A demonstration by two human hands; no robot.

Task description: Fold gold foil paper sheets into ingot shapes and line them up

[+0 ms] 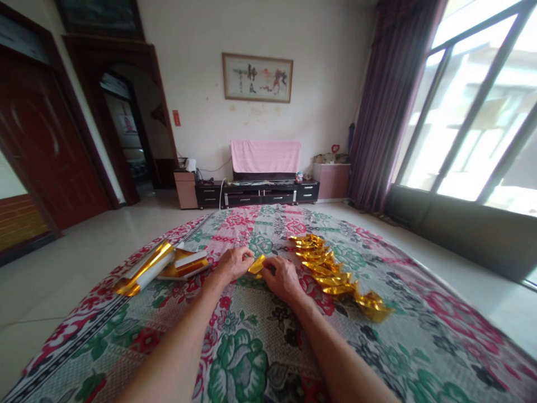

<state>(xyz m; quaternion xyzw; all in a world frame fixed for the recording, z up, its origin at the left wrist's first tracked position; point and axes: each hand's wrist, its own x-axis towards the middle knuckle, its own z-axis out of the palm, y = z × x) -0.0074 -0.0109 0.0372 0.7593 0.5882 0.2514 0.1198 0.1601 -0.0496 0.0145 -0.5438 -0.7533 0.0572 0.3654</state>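
Note:
Between my hands, above the middle of the cloth, is a small folded piece of gold foil paper [257, 265]. My right hand [282, 275] has thumb and fingers closed on its right end. My left hand [235, 264] is pinched at its left edge, though the exact contact of the fingertips is hard to make out. To the right lies a row of several folded gold foil ingots [329, 267], overlapping each other. On the left are a rolled stack of gold and white foil paper [146, 270] and more foil sheets [187, 264], partly curled.
A floral cloth [237, 364] in red, green and grey covers the round table under my arms. Beyond its far edge stand a low black cabinet [260, 196] and a pink cloth [266, 157] draped over something. A large window is at the right.

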